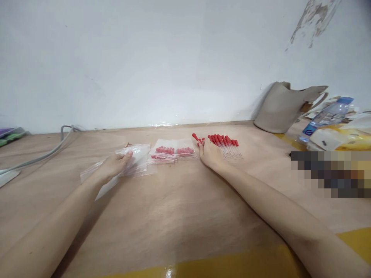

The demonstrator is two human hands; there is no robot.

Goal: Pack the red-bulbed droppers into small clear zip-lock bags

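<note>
On the left, my left hand (114, 166) is closed on a clear zip bag (107, 188), thumb on top, over a loose pile of similar clear bags (139, 156). My right hand (211, 153) is closed around red-bulbed droppers (196, 137); their bulbs stick out past the fingers, and the tips are hidden by the hand. Just right of that hand lies a row of several more droppers (227, 142), red bulbs away from me and clear stems toward me. Between my hands, filled zip bags (164, 151) with red bulbs showing inside lie side by side, partly overlapping.
Brown paper covers the table (162, 216), with yellow tape (203, 266) along the near edge. At the right stand a beige bag (279, 110), a water bottle (326, 117) and a yellow-and-white packet (333, 138). A grey cable (49, 154) runs along the left, and a white wall rises behind.
</note>
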